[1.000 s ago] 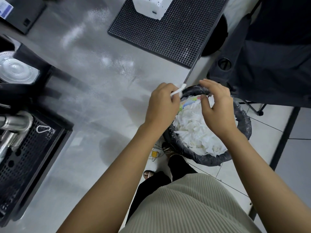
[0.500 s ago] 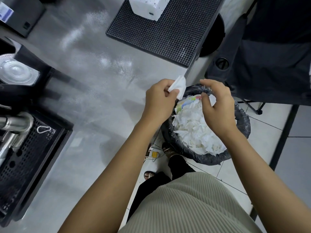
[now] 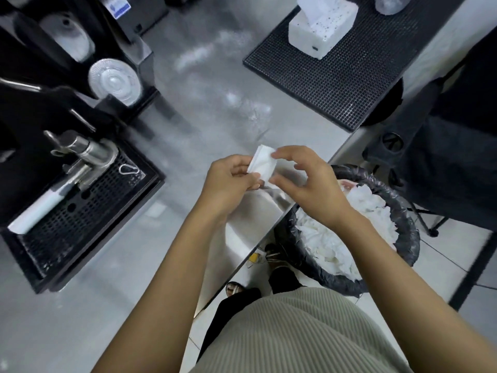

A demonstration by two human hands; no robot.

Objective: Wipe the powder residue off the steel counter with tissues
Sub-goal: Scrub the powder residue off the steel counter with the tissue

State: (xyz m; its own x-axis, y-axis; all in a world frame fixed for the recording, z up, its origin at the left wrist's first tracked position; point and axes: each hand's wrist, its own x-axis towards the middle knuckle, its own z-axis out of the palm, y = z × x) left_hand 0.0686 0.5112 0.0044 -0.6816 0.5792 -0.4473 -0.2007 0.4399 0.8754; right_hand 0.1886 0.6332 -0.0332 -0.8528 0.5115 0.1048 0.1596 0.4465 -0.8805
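Observation:
A folded white tissue (image 3: 262,164) is held over the counter's right edge between both hands. My left hand (image 3: 230,181) grips its left side with curled fingers. My right hand (image 3: 306,184) pinches its right side between thumb and forefinger. The steel counter (image 3: 188,146) carries white powder smears (image 3: 236,100) in its middle and further back. A white tissue box (image 3: 320,30) with a sheet sticking up stands on a black rubber mat (image 3: 344,74) at the back right.
A bin with a black liner (image 3: 403,219), full of used white tissues, stands on the floor right of the counter edge. A black drip tray with a steel tap (image 3: 80,189) fills the left. A stack of clear lids (image 3: 114,80) sits behind it.
Both hands have moved from over the bin to above the counter edge. The right hand, empty before, now pinches the tissue that the left hand held. The view shifted back over the counter.

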